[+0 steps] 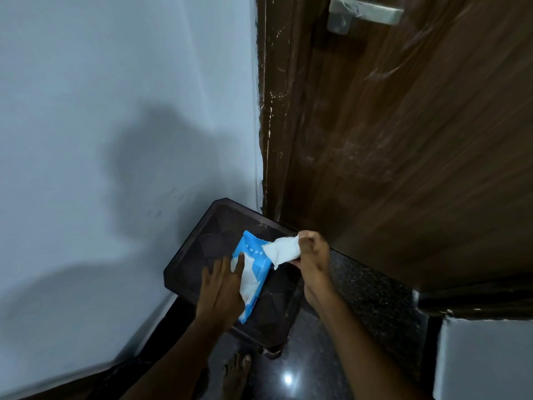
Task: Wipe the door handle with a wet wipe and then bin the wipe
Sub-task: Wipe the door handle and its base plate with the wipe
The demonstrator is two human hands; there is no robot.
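Bare foot [237,370] on glossy speckled floor [302,379]. Left hand [222,287] flat, fingers spread, pressing blue-white soft wipe pack [252,267] onto dark square tabletop [184,267]. Right hand [313,252] grip pinched on crumpled white wet wipe [281,251] at pack mouth. Metal door handle [363,11], brown wood-grain door [403,140] beyond.

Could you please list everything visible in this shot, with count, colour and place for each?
wet wipe pack: one, blue and white, lying on the stool
wet wipe: one, white, partly pulled out of the pack
stool: one, dark brown, by the wall and door
door: one, brown wood, right
door handle: one, silver, top of the door
wall: one, pale blue-white, left
floor: dark speckled, bottom
foot: one, bare, below the stool
left hand: pressing on the pack
right hand: pinching the wipe
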